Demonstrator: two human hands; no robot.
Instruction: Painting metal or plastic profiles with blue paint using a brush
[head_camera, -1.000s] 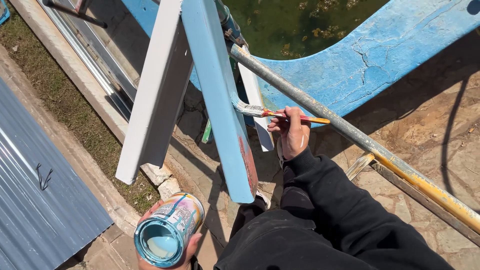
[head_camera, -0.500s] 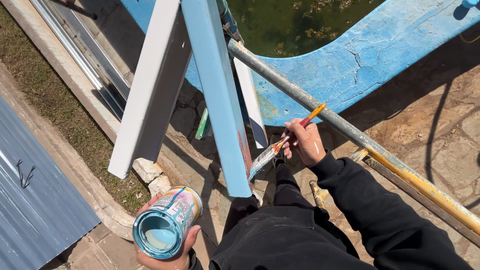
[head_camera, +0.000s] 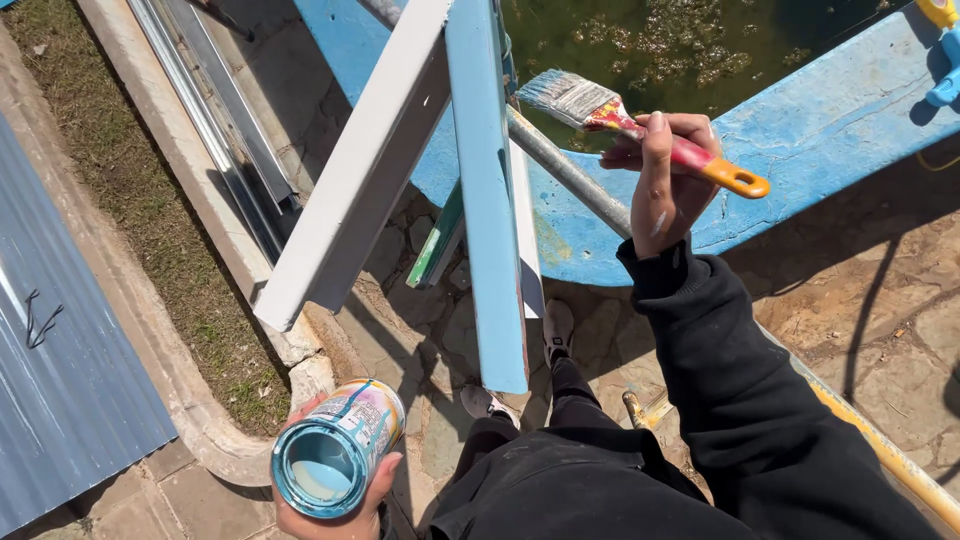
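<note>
Gripping the light, stiff paintbrush (head_camera: 640, 125) by its handle, the right hand (head_camera: 665, 175) stays closed; the left hand (head_camera: 335, 500) cups the heavier, spill-prone open paint can (head_camera: 335, 450).

Corrugated grey metal sheet (head_camera: 60, 380) at left, beside a grass strip (head_camera: 130, 190). Murky green pond water (head_camera: 690, 40) up top, inside a blue-painted curved rim (head_camera: 840, 130). Stone paving (head_camera: 880, 300) below.

Stone paving (head_camera: 880, 330) fills the lower right and centre of the frame. Directly on it stand the person's shoes (head_camera: 558, 330), at centre. A concrete curb (head_camera: 150, 330) borders it on the left, with grass (head_camera: 90, 130) beyond at upper left.
</note>
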